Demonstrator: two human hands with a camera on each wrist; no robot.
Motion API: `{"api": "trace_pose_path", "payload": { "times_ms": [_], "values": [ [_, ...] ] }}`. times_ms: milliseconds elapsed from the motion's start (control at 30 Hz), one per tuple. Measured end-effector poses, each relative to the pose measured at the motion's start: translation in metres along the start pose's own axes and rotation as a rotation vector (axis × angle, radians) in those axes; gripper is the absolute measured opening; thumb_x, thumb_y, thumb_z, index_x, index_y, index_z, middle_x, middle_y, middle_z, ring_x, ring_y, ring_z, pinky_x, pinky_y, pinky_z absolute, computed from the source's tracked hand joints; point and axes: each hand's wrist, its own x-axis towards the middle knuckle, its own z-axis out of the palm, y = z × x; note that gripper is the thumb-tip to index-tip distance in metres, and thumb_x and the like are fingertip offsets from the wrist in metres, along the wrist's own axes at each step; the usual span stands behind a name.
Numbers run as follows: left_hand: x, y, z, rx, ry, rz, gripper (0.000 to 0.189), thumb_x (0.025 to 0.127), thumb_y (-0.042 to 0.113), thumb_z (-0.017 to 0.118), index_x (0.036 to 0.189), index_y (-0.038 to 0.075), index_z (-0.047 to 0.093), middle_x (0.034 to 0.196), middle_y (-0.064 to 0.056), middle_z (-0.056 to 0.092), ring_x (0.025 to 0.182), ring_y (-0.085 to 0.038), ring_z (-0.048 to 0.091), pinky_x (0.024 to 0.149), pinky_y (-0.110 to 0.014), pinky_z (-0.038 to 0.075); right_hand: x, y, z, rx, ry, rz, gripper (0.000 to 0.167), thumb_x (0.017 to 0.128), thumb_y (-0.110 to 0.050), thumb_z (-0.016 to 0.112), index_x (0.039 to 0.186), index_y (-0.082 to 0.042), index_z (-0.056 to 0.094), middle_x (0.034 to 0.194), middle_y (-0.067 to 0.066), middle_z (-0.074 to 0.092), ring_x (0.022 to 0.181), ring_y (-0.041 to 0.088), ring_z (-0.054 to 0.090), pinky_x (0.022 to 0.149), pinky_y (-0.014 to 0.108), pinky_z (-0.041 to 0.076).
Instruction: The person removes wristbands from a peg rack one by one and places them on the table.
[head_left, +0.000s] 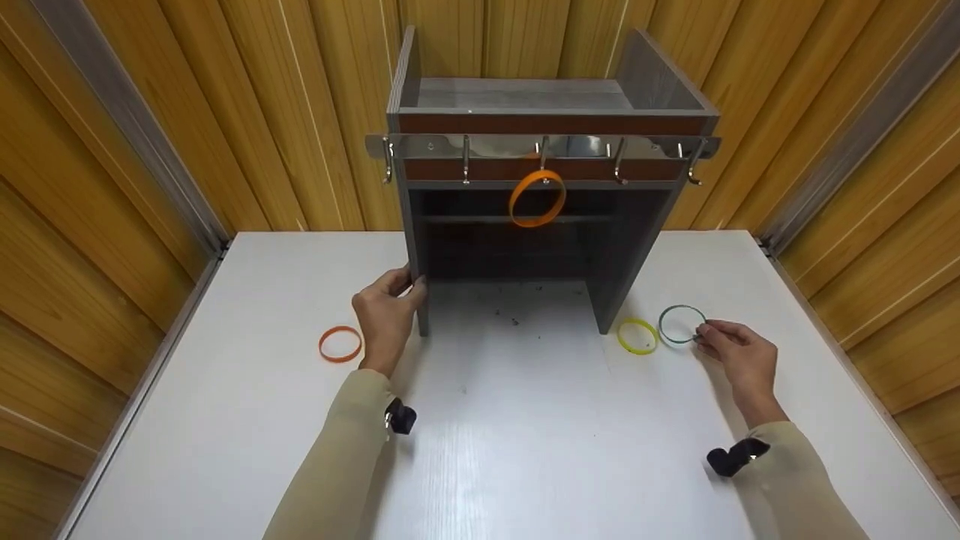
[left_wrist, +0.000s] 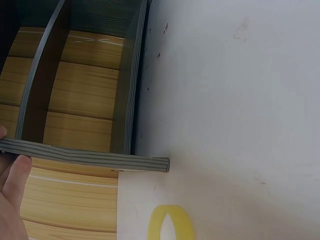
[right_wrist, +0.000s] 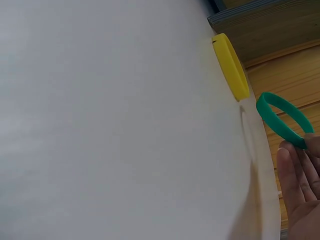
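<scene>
My left hand (head_left: 385, 315) grips the front edge of the left side panel (left_wrist: 100, 158) of a grey wooden shelf unit (head_left: 517, 91), thumb on one face and fingers on the other. Between thumb and fingers, my right hand (head_left: 744, 360) pinches a green silicone wristband (right_wrist: 272, 120), raised over the white table. Close to it is a yellow wristband (right_wrist: 231, 70), beside the unit's right panel. An orange wristband (head_left: 534, 222) hangs at the middle hook of a metal hook rail (head_left: 502, 146). Left of my left hand lies a red-orange wristband (head_left: 339, 360).
The shelf unit stands at the back of the white table (head_left: 510, 450), near a wood-patterned wall (head_left: 330, 112). Similar walls rise on both sides. Several hooks stick out from the rail's front. Small dark specks (head_left: 514, 322) dot the tabletop between the side panels.
</scene>
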Motion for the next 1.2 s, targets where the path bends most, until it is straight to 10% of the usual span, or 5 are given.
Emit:
{"api": "trace_pose_path", "payload": {
  "times_ms": [433,700,1200],
  "values": [
    [0.0,-0.001,0.001,-0.035,0.009,0.015,0.017,0.085,-0.004,0.081,0.102,-0.003,0.082,0.097,-0.014,0.08,0.093,-0.027,0.08,0.078,-0.041,0.064,0.007,0.017,-0.006,-0.215,-0.022,0.007,0.039,0.101,-0.006,0.074,0.132,0.014,0.062,0.094,-0.002,0.077,0.085,0.01,0.077,0.083,0.026,0.061],
    [0.0,-0.001,0.001,-0.027,0.001,-0.007,0.016,0.085,-0.002,0.082,0.102,-0.002,0.082,0.098,-0.012,0.081,0.094,-0.024,0.079,0.075,-0.02,0.06,0.006,0.02,-0.004,-0.398,-0.032,-0.05,0.039,0.102,-0.012,0.073,0.131,0.012,0.064,0.102,0.002,0.077,0.088,0.004,0.074,0.084,0.021,0.059],
    [-0.001,-0.001,0.001,-0.008,0.0,0.013,0.017,0.087,-0.002,0.082,0.104,-0.002,0.082,0.1,-0.012,0.08,0.095,-0.024,0.079,0.075,-0.026,0.062,-0.002,0.011,0.002,-0.605,0.041,-0.136,0.039,0.106,-0.027,0.067,0.136,-0.001,0.068,0.13,0.02,0.069,0.098,0.003,0.066,0.083,0.01,0.053]
  ]
}}
